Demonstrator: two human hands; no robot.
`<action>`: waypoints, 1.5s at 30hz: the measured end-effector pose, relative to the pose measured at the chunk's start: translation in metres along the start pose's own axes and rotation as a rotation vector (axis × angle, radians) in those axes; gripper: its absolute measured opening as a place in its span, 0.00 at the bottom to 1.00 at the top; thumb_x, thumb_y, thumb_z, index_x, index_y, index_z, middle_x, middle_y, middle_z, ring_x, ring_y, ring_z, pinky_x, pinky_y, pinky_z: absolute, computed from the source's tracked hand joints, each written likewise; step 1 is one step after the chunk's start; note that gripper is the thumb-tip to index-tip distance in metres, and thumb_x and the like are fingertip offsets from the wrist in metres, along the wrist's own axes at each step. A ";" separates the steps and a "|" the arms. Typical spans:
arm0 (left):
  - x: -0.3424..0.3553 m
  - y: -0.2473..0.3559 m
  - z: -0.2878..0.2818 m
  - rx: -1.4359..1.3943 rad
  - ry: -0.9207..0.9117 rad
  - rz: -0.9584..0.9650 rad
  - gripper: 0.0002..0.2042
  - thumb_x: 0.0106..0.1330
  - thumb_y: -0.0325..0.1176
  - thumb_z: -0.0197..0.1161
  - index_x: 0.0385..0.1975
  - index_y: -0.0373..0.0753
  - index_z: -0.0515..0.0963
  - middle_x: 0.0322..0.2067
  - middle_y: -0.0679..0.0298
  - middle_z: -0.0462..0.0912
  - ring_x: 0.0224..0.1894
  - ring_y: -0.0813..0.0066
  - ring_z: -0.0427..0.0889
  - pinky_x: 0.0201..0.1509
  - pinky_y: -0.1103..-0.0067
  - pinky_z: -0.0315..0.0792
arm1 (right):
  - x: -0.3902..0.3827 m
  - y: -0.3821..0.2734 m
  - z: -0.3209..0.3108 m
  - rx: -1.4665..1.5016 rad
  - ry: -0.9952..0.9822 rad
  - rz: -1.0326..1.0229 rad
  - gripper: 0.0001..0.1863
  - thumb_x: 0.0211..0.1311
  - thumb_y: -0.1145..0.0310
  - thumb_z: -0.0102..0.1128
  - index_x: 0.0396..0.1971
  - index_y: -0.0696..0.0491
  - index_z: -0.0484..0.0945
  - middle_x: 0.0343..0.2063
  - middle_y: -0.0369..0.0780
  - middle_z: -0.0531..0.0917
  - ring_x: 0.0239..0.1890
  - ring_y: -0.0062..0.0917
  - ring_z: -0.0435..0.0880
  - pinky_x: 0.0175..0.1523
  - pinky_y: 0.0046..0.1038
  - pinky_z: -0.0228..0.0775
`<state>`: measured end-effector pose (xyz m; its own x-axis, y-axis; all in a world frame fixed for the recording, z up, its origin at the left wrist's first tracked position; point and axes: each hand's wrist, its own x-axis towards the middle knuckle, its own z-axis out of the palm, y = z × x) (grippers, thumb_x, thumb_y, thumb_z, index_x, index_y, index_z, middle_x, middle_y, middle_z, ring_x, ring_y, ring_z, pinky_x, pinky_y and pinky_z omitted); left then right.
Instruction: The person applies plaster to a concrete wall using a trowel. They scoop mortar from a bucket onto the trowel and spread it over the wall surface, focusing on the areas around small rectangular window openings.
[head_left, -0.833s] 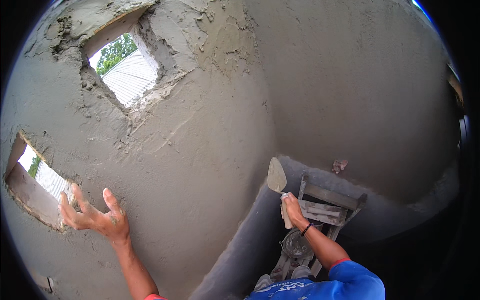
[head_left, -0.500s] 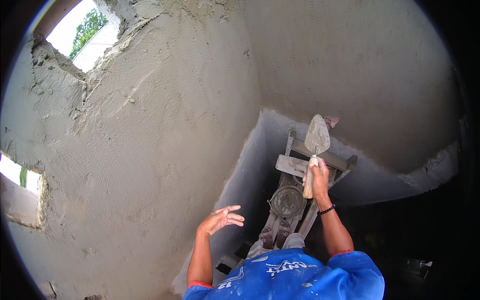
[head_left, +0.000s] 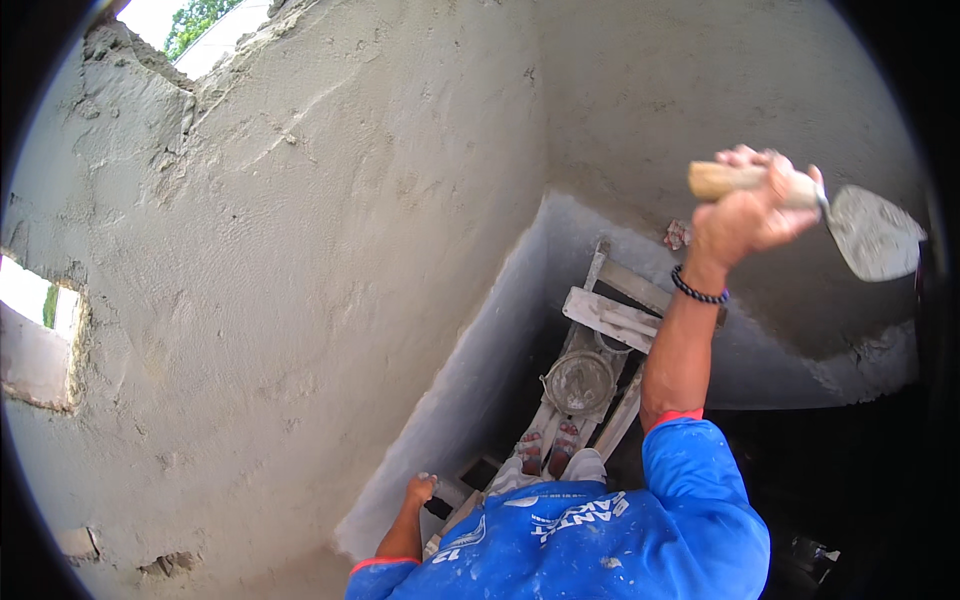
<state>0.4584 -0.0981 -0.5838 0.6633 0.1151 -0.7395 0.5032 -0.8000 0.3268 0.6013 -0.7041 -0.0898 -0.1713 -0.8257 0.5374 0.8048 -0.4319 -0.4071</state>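
My right hand (head_left: 752,205) is raised high at the right and grips the wooden handle of a trowel (head_left: 872,232), whose grey blade points right, close to the plastered wall. A dark bead bracelet circles that wrist. My left hand (head_left: 420,490) hangs low by my side, fingers curled with nothing in them, near the lower edge of the fresh grey plaster on the left wall (head_left: 300,260). I wear a blue shirt and stand on a wooden ladder (head_left: 610,315).
A round mortar pan (head_left: 578,382) sits on the ladder just ahead of my feet. Rough window openings break the left wall at the top left (head_left: 190,25) and at the far left (head_left: 40,320). The space below at the right is dark.
My left hand has come off the wall and dropped to my side. My right hand has lifted the trowel up and to the right. The view has swung downward.
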 end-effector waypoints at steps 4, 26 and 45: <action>0.012 -0.002 0.032 -0.279 -0.143 -0.090 0.24 0.65 0.40 0.61 0.56 0.32 0.70 0.40 0.57 0.81 0.37 0.70 0.81 0.36 0.77 0.77 | -0.053 0.103 -0.032 -0.923 -0.850 0.427 0.20 0.60 0.62 0.57 0.47 0.57 0.70 0.27 0.46 0.79 0.26 0.26 0.82 0.30 0.27 0.74; -0.003 -0.010 0.063 -0.257 -0.275 -0.189 0.20 0.69 0.32 0.54 0.58 0.29 0.67 0.42 0.52 0.80 0.39 0.68 0.82 0.43 0.77 0.77 | -0.408 0.083 -0.683 -1.600 -0.518 1.837 0.18 0.61 0.59 0.57 0.40 0.60 0.76 0.17 0.42 0.77 0.16 0.28 0.75 0.20 0.34 0.67; -0.003 -0.057 0.060 -0.189 -0.214 -0.319 0.19 0.69 0.31 0.54 0.57 0.30 0.66 0.39 0.54 0.82 0.36 0.69 0.83 0.45 0.78 0.74 | -0.543 0.142 -0.719 -1.353 -0.313 1.377 0.17 0.62 0.58 0.57 0.39 0.58 0.75 0.31 0.50 0.84 0.30 0.37 0.86 0.28 0.34 0.77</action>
<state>0.3947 -0.0887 -0.6359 0.3381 0.1985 -0.9199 0.7704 -0.6198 0.1494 0.3997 -0.5781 -0.9703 0.3030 -0.7704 -0.5610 -0.6403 0.2714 -0.7186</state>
